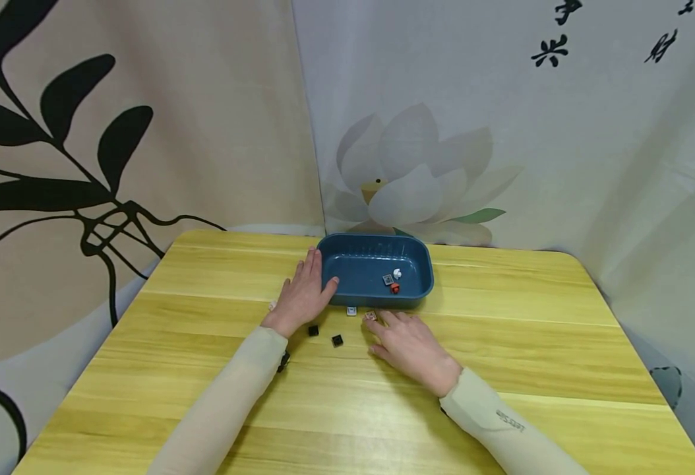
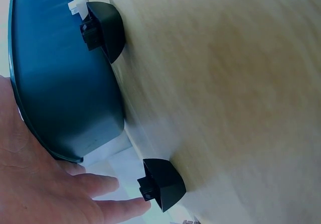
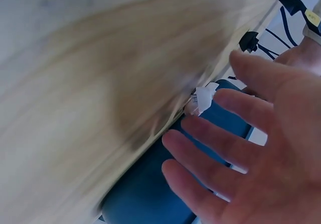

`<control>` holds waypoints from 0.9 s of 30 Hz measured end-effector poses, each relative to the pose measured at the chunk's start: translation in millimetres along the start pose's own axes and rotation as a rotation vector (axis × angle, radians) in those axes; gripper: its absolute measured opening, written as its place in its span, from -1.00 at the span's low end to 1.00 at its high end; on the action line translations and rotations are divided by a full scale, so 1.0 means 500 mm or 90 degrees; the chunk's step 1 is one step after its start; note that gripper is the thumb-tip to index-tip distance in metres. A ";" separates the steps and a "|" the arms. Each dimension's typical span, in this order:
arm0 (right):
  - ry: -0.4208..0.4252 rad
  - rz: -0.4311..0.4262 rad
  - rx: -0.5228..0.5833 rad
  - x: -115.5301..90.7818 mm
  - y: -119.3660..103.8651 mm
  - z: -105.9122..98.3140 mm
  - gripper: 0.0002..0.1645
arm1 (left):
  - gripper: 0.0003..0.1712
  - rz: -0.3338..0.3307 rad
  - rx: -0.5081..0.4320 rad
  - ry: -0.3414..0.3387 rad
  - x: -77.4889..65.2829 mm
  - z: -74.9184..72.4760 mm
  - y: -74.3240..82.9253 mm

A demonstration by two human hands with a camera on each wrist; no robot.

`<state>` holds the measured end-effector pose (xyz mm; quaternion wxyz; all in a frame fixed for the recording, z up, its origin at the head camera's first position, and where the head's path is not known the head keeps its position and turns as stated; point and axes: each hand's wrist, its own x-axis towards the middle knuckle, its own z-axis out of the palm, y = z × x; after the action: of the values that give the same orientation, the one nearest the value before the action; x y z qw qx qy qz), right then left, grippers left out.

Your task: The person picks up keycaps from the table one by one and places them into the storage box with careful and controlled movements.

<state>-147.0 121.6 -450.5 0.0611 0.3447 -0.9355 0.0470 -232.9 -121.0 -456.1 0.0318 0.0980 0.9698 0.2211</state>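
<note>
My left hand (image 1: 303, 295) rests at the left end of a dark blue tray (image 1: 374, 305), fingers straight along its rim and thumb over the near corner. My right hand (image 1: 409, 343) is low over the table just in front of the tray, fingers spread and slightly bent. Its fingertips are at a pale keycap (image 1: 370, 315), also visible as a white keycap (image 3: 203, 98) in the right wrist view; any contact is hard to tell. Another white keycap (image 1: 351, 311) lies against the tray's front. Two black keycaps, one nearer the tray (image 2: 113, 30) and one farther left (image 2: 164, 184), lie between the hands.
Inside the tray are a grey keycap (image 1: 388, 280), a small white piece (image 1: 397, 273) and an orange-red piece (image 1: 395, 288). A pale piece (image 1: 273, 305) shows beside the left hand. The wooden table (image 1: 531, 316) meets printed curtains (image 1: 223, 119) behind.
</note>
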 end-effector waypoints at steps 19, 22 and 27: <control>0.034 -0.014 0.001 0.007 0.010 0.010 -0.89 | -0.05 0.003 -0.004 0.005 0.000 -0.001 0.002; 0.043 -0.019 0.000 0.006 0.012 0.011 -0.91 | -0.05 0.004 -0.001 0.006 0.000 -0.002 0.002; 0.083 -0.024 -0.011 0.000 0.017 0.005 -0.93 | -0.06 0.002 -0.004 0.001 -0.001 -0.004 0.004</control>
<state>-152.5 127.6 -453.2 0.1254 0.3579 -0.9233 0.0602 -232.1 -120.3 -453.7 0.0310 0.0991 0.9690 0.2242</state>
